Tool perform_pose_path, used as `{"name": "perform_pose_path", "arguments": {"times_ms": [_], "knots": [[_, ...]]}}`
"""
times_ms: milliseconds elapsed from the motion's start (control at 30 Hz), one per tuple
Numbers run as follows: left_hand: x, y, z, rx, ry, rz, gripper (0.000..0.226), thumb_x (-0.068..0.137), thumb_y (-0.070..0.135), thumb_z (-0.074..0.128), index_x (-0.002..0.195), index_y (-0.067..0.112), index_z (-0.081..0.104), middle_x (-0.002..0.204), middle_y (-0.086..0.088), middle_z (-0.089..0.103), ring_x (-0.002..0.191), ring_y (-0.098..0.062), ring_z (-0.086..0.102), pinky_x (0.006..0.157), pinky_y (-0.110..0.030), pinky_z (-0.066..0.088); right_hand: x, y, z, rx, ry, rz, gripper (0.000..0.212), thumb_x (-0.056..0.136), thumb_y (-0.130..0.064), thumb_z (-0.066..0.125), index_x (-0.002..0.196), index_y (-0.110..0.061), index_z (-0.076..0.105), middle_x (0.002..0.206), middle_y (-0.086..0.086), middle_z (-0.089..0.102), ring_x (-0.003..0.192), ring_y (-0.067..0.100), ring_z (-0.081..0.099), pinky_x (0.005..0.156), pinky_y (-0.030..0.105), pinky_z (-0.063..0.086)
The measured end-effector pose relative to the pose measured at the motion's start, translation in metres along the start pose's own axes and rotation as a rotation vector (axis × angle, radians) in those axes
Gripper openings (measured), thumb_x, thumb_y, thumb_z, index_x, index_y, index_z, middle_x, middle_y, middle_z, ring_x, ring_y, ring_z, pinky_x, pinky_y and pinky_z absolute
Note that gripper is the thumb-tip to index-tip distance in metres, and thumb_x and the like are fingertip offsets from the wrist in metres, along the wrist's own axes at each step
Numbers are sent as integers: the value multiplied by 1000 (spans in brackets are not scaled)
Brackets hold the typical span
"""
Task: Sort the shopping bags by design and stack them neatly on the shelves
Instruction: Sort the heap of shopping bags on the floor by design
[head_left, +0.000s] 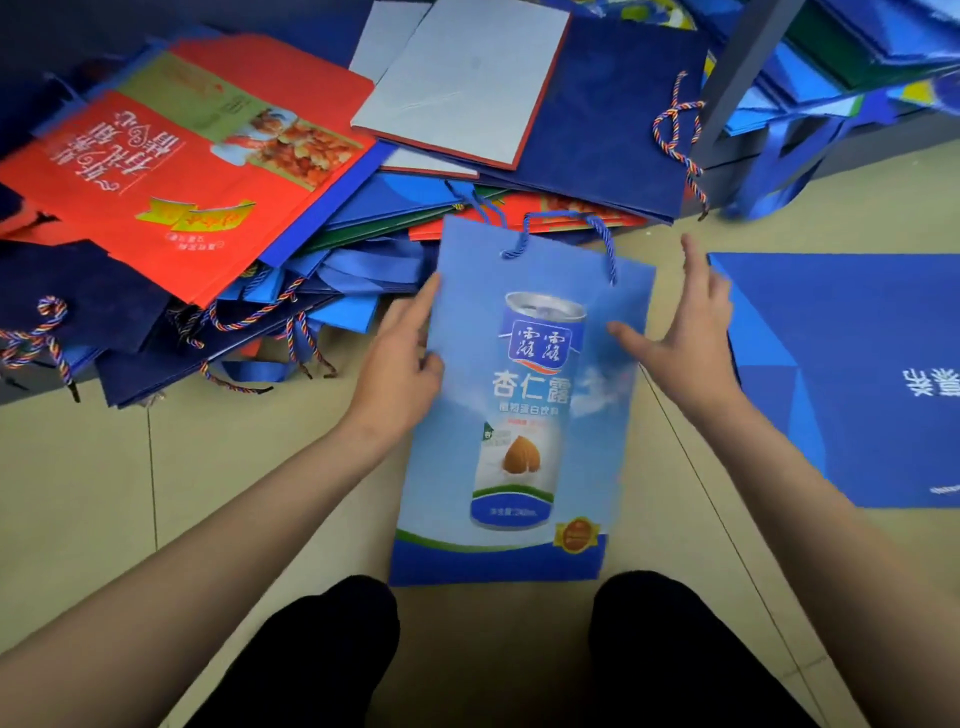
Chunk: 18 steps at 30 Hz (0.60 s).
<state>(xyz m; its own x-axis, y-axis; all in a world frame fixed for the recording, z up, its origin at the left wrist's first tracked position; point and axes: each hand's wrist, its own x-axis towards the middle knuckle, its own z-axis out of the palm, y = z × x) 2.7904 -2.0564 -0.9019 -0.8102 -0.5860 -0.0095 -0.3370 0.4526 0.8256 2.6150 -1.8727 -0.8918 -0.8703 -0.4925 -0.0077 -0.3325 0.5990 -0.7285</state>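
Left hand (400, 364) has its grip on the left edge of a light blue bag (519, 415), thumb on the printed face and fingers extended along the edge toward the top; whether they curl underneath I cannot tell. Right hand (685, 338) hangs spread above the bag's right edge, fingers straight, pinching nothing, thumb over the bag's upper right area.

That bag, printed with a drink can and an almond, lies flat on the tiled floor (104, 493) between the person's knees, its rope handles (561, 234) pointing toward the unsorted pile (234, 234). In the pile are red bags (171, 171), dark navy bags (613, 114) with braided cords, and more blue ones, all overlapping. To the right lies a big royal blue bag (841, 374), set apart. Shelves (841, 62) at upper right already hold blue stacks.

By my reading, the sorting step is in hand: 1 bag is singled out and being squared. The next move calls for the right hand to close on the free edge, then both hands carrying the bag to others of its design.
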Motion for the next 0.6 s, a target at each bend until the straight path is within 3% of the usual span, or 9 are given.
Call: {"name": "perform_pose_path", "arguments": {"times_ms": [100,167,267,367,433,500,600], "knots": [[19,14,-19,131,-242,307,72,76,-4,39,145,14,30,105,0,44,83,-12,44,78,-15,39,10,-32,-10,-436,-96,-513,99,70,-24,80,150,-23,21,155,13,15,141,35,16,113,48,17],[34,14,-25,225,-369,396,70,78,-8,41,144,14,34,103,1,48,84,-10,46,77,-13,36,17,-52,-3,-526,-279,-585,85,77,-25,74,148,-25,27,155,6,21,142,30,16,114,51,14],[36,11,-17,192,-374,284,66,85,-13,46,141,21,39,110,8,57,97,-27,58,88,-28,42,21,-56,19,-509,-526,-421,48,89,-19,61,135,-20,48,135,7,52,125,26,45,103,34,28],[26,-7,-11,315,-296,255,53,85,0,47,137,12,47,124,-6,57,113,-30,53,99,-30,35,11,-29,26,-324,-549,-236,25,90,-11,58,115,-12,61,112,13,65,103,28,56,81,26,35],[14,-26,-14,525,-228,274,57,78,10,42,134,10,50,134,-11,52,123,-32,46,103,-37,31,7,-4,15,-292,-471,-124,25,90,-7,57,115,-9,61,110,15,65,102,31,57,80,27,36],[-1,-44,-13,623,-198,269,58,76,10,44,133,8,52,141,-12,46,130,-33,41,104,-45,32,7,20,2,-417,-495,-40,31,91,-7,54,122,-9,57,115,15,63,105,32,55,79,28,37],[-24,-66,-5,685,-343,99,58,86,7,50,142,13,39,152,-8,29,138,-29,28,109,-43,28,4,39,1,-590,-647,47,45,91,-17,56,134,-17,46,125,15,57,112,31,52,87,35,42]]}}
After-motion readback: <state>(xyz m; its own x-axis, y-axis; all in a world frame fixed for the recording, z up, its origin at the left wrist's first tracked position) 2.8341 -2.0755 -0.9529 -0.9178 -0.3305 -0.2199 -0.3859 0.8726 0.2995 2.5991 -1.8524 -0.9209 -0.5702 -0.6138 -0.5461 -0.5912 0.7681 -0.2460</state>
